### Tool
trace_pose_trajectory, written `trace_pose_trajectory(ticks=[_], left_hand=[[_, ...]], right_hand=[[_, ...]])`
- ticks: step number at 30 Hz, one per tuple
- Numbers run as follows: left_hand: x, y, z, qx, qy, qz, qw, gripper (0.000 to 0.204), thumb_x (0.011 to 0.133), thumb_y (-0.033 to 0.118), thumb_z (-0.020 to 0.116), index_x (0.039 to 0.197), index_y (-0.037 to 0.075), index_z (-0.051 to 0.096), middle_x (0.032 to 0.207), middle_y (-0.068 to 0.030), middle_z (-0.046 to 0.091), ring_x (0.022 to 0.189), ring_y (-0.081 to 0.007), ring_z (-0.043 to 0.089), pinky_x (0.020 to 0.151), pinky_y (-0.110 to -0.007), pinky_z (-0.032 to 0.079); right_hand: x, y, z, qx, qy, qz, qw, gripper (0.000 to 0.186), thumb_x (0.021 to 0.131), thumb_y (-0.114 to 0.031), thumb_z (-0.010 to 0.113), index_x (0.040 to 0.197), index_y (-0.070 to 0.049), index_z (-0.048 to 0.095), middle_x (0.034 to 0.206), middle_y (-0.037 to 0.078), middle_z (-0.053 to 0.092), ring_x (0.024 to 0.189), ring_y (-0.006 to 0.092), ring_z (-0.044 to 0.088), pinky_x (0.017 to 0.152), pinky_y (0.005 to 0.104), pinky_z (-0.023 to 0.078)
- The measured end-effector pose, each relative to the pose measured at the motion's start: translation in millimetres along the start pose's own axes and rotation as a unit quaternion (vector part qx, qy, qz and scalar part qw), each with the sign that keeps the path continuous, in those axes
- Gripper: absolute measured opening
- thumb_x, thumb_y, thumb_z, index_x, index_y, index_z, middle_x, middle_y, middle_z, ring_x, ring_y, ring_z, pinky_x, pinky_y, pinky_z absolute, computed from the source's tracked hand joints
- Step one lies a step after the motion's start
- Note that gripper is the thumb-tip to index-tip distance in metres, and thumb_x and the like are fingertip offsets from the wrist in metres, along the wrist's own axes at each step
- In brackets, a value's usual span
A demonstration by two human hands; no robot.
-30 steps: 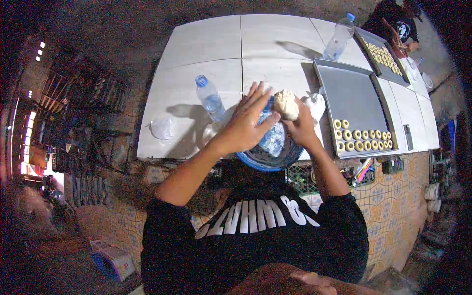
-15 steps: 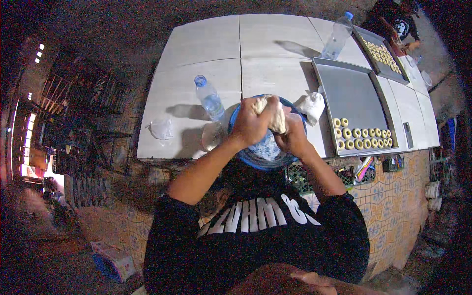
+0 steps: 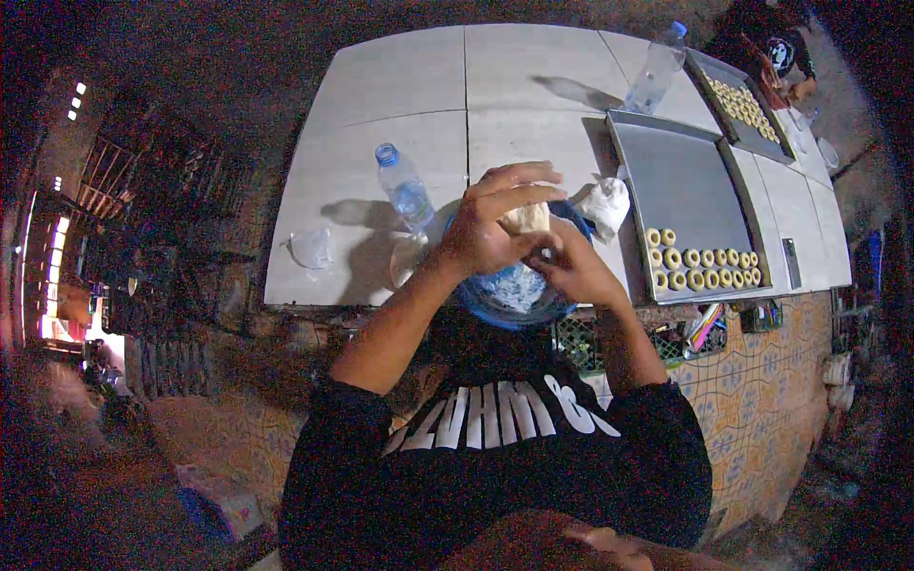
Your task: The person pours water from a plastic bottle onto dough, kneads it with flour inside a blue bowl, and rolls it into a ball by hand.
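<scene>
A pale lump of dough (image 3: 525, 220) is held between my two hands above a blue basin (image 3: 473, 303). White flour (image 3: 515, 284) lies in the bottom of the basin. My left hand (image 3: 493, 224) curves over the top and left of the dough, its fingers bent round it. On the lower right, my right hand (image 3: 573, 265) grips the dough, with thumb and fingers near its underside. Part of the lump is hidden behind the fingers.
A blue-necked plastic bottle (image 3: 406, 195) and a clear bag (image 3: 311, 249) stand left of the basin. Right of it are a white bag (image 3: 606, 206) and a metal tray (image 3: 681, 181) with ring-shaped dough pieces. Farther off are a tall bottle (image 3: 655, 74), another tray (image 3: 741, 103) and a person (image 3: 783, 57).
My left hand has shifted from the side of the dough to over its top. The dough was stretched out between both hands and is now more compact, gathered in between them.
</scene>
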State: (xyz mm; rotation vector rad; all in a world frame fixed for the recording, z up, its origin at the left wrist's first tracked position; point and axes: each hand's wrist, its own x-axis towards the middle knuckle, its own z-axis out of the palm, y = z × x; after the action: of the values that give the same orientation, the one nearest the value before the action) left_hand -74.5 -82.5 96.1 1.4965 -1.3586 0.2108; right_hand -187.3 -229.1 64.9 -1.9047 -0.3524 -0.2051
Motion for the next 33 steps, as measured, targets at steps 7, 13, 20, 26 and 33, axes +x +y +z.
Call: trace_pose_trajectory(ticks=[7,13,20,26,33], left_hand=[[4,10,-14,-0.021,-0.100,-0.026,0.994,0.078,0.060,0.035,0.094,0.125,0.006,0.064,0.110,-0.0139,0.072,0.104,-0.0316,0.069,0.095,-0.041,0.052],[1,18,-22,0.071,-0.172,-0.127,0.974,0.067,0.065,0.018,0.089,0.125,0.008,0.062,0.108,-0.0178,0.072,0.097,-0.0339,0.072,0.086,-0.042,0.056],[-7,7,-19,0.140,-0.158,-0.053,0.976,0.070,0.065,0.008,0.082,0.131,0.006,0.058,0.128,-0.0186,0.063,0.119,-0.0369,0.061,0.101,-0.045,0.050],[-4,14,-9,0.153,-0.146,0.000,0.977,0.080,0.069,0.007,0.078,0.144,0.006,0.048,0.141,-0.0195,0.053,0.134,-0.0384,0.047,0.113,-0.047,0.038],[2,22,42,0.005,0.149,-0.109,0.983,0.042,0.091,0.016,0.059,0.129,0.002,0.053,0.121,-0.0220,0.057,0.111,-0.0379,0.056,0.098,-0.045,0.044]], right_hand=[[-29,2,-6,0.204,0.011,0.053,0.978,0.060,0.075,-0.003,0.069,0.133,-0.001,0.055,0.125,0.012,0.062,0.113,0.0240,0.059,0.097,0.0391,0.048],[-17,23,-1,0.441,0.049,0.073,0.893,0.066,0.066,-0.024,0.073,0.122,0.007,0.061,0.128,0.017,0.064,0.121,0.0282,0.058,0.106,0.0411,0.042],[1,-7,3,0.425,0.120,0.201,0.874,0.052,0.089,-0.038,0.069,0.114,0.007,0.065,0.115,0.013,0.069,0.102,0.0230,0.066,0.091,0.0340,0.050],[1,-13,15,0.384,0.236,0.203,0.869,0.047,0.096,-0.033,0.067,0.125,0.003,0.060,0.104,0.010,0.067,0.092,0.0167,0.065,0.083,0.0297,0.054],[-3,-6,16,0.254,0.407,-0.008,0.877,0.033,0.098,-0.011,0.052,0.127,0.004,0.056,0.112,0.011,0.064,0.096,0.0186,0.063,0.087,0.0302,0.051]])
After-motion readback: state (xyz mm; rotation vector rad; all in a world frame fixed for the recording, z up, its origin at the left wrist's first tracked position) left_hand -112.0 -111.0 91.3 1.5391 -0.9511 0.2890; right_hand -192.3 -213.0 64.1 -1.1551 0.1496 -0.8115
